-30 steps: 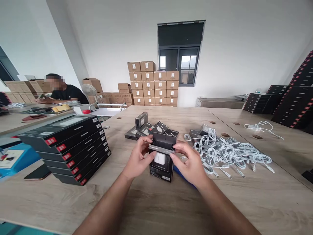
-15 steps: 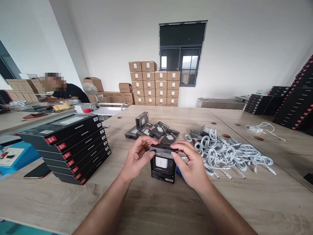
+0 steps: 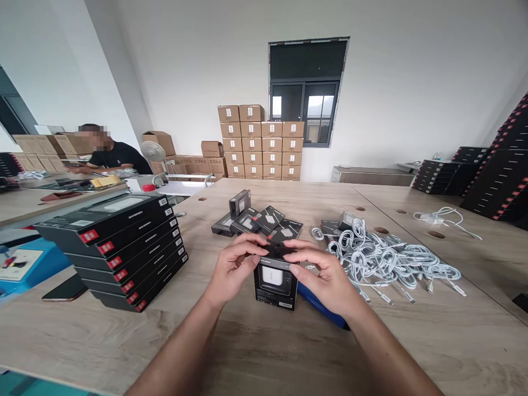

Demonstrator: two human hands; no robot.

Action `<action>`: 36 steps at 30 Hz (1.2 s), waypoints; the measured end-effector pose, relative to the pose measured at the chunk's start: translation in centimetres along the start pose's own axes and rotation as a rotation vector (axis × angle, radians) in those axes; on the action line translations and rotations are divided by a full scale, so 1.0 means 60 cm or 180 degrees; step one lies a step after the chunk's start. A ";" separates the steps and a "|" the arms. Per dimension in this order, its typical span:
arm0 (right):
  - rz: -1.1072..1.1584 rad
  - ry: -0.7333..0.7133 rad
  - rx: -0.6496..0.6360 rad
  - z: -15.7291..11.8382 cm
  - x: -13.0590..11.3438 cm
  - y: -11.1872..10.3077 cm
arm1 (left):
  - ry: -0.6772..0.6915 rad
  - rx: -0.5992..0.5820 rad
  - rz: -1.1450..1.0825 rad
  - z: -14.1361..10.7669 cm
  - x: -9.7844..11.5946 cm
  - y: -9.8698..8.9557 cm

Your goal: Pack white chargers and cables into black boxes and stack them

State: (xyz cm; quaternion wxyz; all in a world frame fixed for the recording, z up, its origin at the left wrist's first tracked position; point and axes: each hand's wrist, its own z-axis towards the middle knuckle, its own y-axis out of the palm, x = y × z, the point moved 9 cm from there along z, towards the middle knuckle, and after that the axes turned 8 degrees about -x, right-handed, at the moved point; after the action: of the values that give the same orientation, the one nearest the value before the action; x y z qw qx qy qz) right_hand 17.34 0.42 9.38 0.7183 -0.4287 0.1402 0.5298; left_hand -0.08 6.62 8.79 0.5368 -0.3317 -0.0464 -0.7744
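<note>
A small black retail box (image 3: 275, 289) stands upright on the table in front of me, a white charger pictured or showing on its face. At its upper left edge, my left hand (image 3: 237, 267) pinches with thumb in front and fingers over the top. My right hand (image 3: 324, 275) grips the upper right edge in the same way. The box's top panel lies between my fingertips and is partly covered by them. Under my right wrist lies a blue object (image 3: 324, 308), mostly hidden, its kind unclear.
To the left rises a stack of larger black boxes (image 3: 136, 242) beside a dark phone (image 3: 64, 289). Flat black packets (image 3: 270, 217) lie behind my hands. Coiled white cables (image 3: 388, 258) spread out at right. Across the room, a person (image 3: 124, 157) sits at another table.
The box's top flap has folded down and back under my fingers. Both hands have shifted slightly over the top, and more of the blue object shows. The seated person's head has moved right.
</note>
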 end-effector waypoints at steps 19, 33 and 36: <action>0.0508 0.1048 0.0915 -0.025 0.135 -0.009 | -0.1473 -0.0114 0.3274 0.007 0.148 -0.080; -0.0923 0.1224 -0.0544 -0.029 0.169 0.035 | -0.3566 -0.0275 0.3347 -0.034 0.171 -0.449; -0.1236 0.1529 -0.0939 -0.043 0.182 0.034 | -0.3585 -0.0374 0.3353 -0.038 0.174 -0.446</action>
State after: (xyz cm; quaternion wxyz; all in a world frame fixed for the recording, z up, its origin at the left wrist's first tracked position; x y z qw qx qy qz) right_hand 20.53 5.58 -0.26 0.6825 -0.6592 0.1429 0.2816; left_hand -26.34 8.51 20.47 0.7114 -0.6818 -0.1073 -0.1325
